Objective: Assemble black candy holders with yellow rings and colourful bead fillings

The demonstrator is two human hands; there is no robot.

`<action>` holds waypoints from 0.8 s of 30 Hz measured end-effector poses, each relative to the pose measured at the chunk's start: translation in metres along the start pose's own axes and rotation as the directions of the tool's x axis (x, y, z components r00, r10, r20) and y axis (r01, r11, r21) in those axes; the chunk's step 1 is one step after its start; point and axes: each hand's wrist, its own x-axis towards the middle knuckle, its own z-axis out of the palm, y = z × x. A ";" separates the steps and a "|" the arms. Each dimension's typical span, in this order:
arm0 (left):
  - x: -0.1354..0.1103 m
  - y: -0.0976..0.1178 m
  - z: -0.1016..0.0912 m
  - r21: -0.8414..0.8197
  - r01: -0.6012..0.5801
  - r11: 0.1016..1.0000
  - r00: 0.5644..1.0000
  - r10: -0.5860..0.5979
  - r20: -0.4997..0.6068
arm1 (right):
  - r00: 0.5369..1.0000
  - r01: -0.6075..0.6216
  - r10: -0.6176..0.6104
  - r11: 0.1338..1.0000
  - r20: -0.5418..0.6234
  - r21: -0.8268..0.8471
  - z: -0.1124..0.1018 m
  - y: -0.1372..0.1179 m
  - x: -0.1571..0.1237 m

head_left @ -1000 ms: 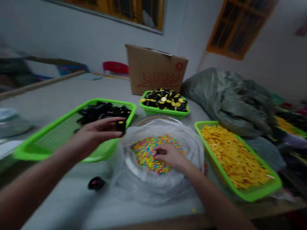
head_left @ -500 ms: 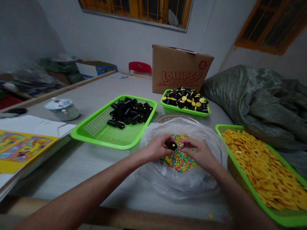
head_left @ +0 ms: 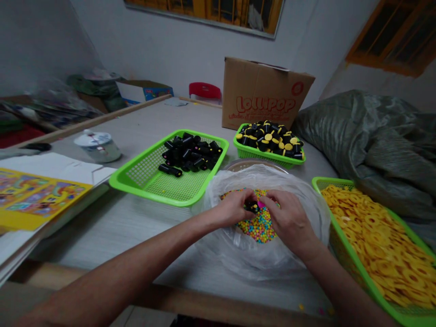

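Over a white plastic bag (head_left: 254, 263) full of small multicoloured candy balls (head_left: 260, 229), my two hands are close together. My left hand (head_left: 231, 209) is closed around a short black tube (head_left: 252, 206), its open end facing me. A small pink piece (head_left: 261, 204) is pinched in the fingertips of my right hand (head_left: 293, 220), right at the tube's end. My fingers partly cover it, so its full shape is hidden. The bag sits in a round metal bowl (head_left: 257, 162) whose far rim shows.
Left of the bag, a green basket (head_left: 136, 184) holds black tubes (head_left: 190, 154). Behind stands another green basket (head_left: 269, 156) of yellow-capped black pieces. Yellow rings (head_left: 374, 240) fill a right-hand basket (head_left: 329, 213). A lollipop carton (head_left: 262, 86), lidded pot (head_left: 98, 147) and printed sheets (head_left: 44, 193) surround them.
My right hand has come closer to the tube, bringing the pink piece to its end. The tube has tilted a little in my left hand. The whole view has shifted slightly.
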 end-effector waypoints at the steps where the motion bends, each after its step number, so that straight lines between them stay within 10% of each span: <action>1: 0.000 0.000 0.001 -0.017 -0.004 1.000 1.000 0.004 0.003 | 1.000 0.003 -0.003 1.000 -0.023 -0.005 0.000 -0.001 -0.001; 7: -0.008 0.009 -0.010 -0.186 -0.057 0.981 0.995 0.041 -0.089 | 0.955 -0.293 0.294 0.937 0.024 0.192 0.011 0.003 -0.024; 13: -0.093 0.026 -0.075 -0.206 -0.012 0.978 0.938 -0.061 -0.341 | 0.840 -0.531 0.452 0.798 0.300 0.286 0.028 0.011 -0.052; 19: -0.183 -0.039 -0.093 -0.161 0.292 0.943 0.805 -0.333 -0.491 | 0.828 -0.543 0.454 0.795 0.329 0.271 0.036 0.018 -0.058; 24: -0.196 -0.082 -0.063 -0.223 0.386 0.895 0.796 -0.446 -0.409 | 0.814 -0.558 0.450 0.781 0.367 0.281 0.034 0.016 -0.057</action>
